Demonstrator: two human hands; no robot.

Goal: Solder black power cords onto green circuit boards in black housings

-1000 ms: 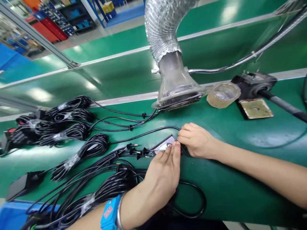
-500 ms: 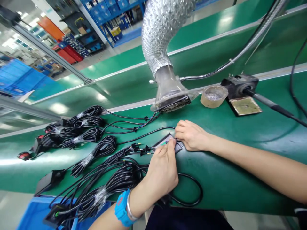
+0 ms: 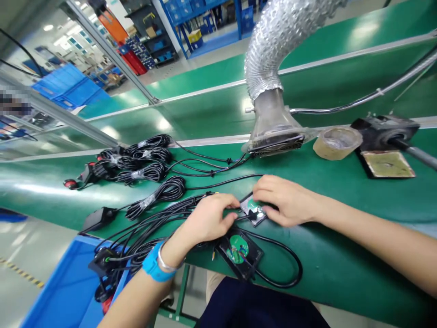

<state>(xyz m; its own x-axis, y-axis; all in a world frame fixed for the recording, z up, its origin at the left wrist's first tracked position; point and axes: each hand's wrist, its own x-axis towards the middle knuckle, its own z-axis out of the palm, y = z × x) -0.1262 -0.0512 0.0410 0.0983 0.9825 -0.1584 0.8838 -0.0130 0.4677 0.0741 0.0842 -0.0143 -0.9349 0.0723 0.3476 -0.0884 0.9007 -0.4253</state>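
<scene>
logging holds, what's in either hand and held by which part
Right hand seems to hold the small case by its right end; left hand: cannot be told.

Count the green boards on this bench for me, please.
2. One green board lies between the left hand and right hand, partly covered; the nearer green board sits near the front edge of the bench. More may be hidden under the cables.

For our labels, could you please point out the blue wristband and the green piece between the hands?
Blue wristband [image 3: 153, 265], head view: outer face.
Green piece [image 3: 252, 204], head view: its uncovered middle.
</scene>
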